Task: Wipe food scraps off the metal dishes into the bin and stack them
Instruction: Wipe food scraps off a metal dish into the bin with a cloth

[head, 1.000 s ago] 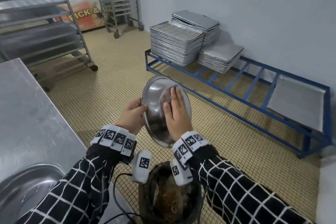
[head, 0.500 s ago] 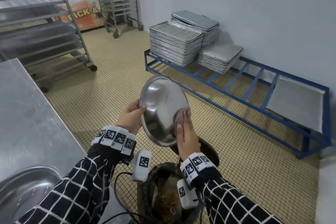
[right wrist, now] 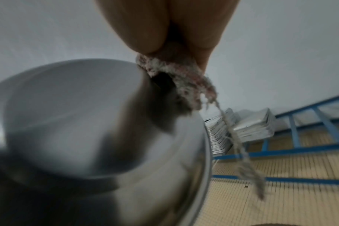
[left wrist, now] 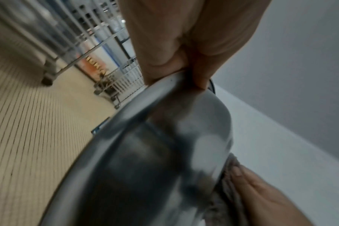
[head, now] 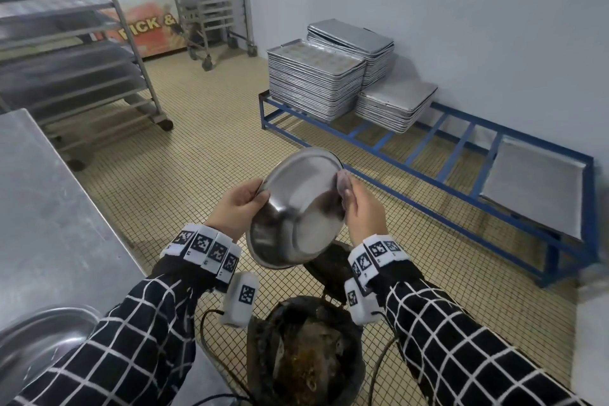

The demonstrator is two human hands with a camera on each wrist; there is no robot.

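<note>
Metal dish (head: 296,208) tilted steeply over the bin (head: 306,356), open face toward me, held in the air between both hands. My left hand (head: 235,211) pinches the near-left rim, thumb inside, fingers (left wrist: 203,64) curled behind. My right hand (head: 364,211) grips a frayed grey cloth (right wrist: 176,73) and presses it to the dish's upper right rim (threads hang loose off it in the right wrist view).

Risks, as I judge them: the left pinch is the only real hold, so a hard stroke from the cloth could twist the dish out and drop it into the bin or onto the tiled floor (head: 197,148). Scraps pushed off the high edge could miss the bin and land on the floor.

Change from half a second ago: the cloth was low on the dish's right side; now it sits at the upper right rim, and the dish has rolled more face-up. Another dish (head: 39,343) waits on the bench (head: 43,208).
</note>
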